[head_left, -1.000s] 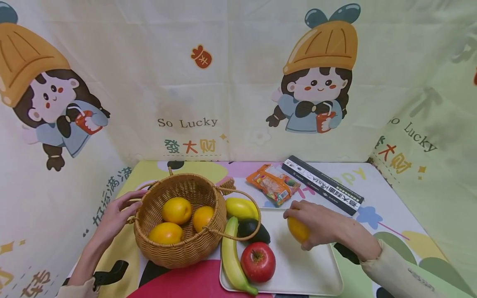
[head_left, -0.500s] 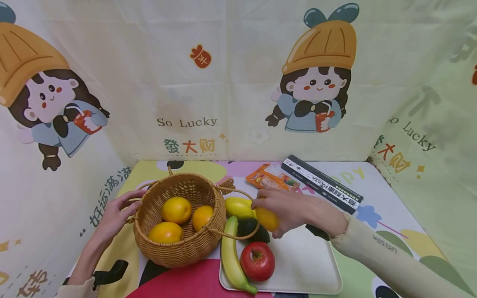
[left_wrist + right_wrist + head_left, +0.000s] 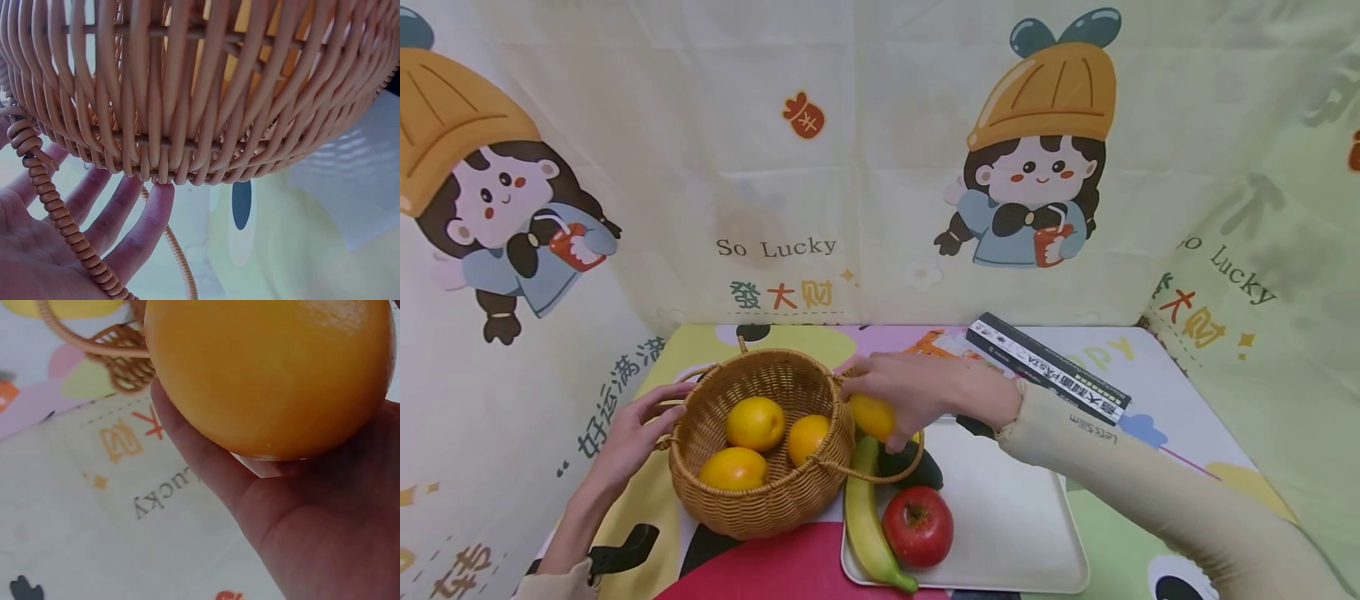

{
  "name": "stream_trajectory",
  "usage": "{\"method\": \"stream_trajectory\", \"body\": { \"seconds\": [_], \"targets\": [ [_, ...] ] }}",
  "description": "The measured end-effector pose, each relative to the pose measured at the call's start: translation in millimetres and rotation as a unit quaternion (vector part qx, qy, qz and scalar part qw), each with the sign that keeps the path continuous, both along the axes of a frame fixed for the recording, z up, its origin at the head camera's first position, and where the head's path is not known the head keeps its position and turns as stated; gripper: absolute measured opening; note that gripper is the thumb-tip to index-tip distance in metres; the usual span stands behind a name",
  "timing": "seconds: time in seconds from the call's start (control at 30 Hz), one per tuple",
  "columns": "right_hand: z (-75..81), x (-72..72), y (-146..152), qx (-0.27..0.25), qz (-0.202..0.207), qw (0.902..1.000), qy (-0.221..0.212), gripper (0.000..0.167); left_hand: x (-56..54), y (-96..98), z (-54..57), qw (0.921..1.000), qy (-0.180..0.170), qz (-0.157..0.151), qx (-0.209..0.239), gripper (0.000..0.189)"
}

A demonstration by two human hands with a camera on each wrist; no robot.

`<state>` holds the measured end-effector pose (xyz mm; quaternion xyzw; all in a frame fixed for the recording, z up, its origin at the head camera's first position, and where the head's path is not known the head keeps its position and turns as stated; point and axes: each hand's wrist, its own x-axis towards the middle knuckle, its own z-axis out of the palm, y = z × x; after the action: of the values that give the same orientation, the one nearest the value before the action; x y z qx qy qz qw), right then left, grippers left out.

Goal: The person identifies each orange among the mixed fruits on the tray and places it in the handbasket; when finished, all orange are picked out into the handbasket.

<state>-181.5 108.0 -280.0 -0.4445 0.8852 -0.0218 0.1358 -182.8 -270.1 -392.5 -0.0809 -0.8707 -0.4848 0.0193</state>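
My right hand holds an orange just beside the right rim of the wicker basket, above the tray's fruit. Its smooth skin fills the top of the right wrist view. Several oranges, one near the middle, lie inside the basket. My left hand touches the basket's left side with extended fingers; in the left wrist view a wrapped handle crosses its palm. Below my right hand, a banana, a dark green avocado and a red apple lie on the white tray.
The basket's right handle hangs over the avocado and banana. Behind my right arm lie a partly hidden orange snack packet and a long black pasta box. Printed cloth walls stand behind and beside the table.
My right hand has carried the orange left from over the tray to the basket's right edge, now covering the yellow fruit there. My left hand and the basket have stayed put.
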Motion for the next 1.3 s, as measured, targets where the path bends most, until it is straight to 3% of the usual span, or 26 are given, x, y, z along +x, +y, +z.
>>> {"method": "stream_trajectory", "body": {
  "seconds": [0.33,0.67,0.97,1.3],
  "targets": [
    [5.0,-13.6,-39.0,0.017,0.053,0.998,0.029,0.067,-0.2,0.8,-1.1,0.9999,0.008,0.002,-0.01,0.042],
    [1.1,-20.1,-78.6,0.045,0.079,0.9951,0.038,0.067,-2.2,1.4,-2.0,0.9997,0.019,0.0,-0.013,0.04],
    [-13.0,-23.4,-115.1,0.087,0.066,0.9939,0.01,0.068,-1.3,0.0,-3.6,0.9999,0.014,0.001,0.0,0.041],
    [-31.8,-26.6,-136.2,0.126,0.056,0.9904,0.005,0.067,-1.0,-0.1,-4.4,0.9997,0.025,-0.005,0.004,0.04]
  ]
}}
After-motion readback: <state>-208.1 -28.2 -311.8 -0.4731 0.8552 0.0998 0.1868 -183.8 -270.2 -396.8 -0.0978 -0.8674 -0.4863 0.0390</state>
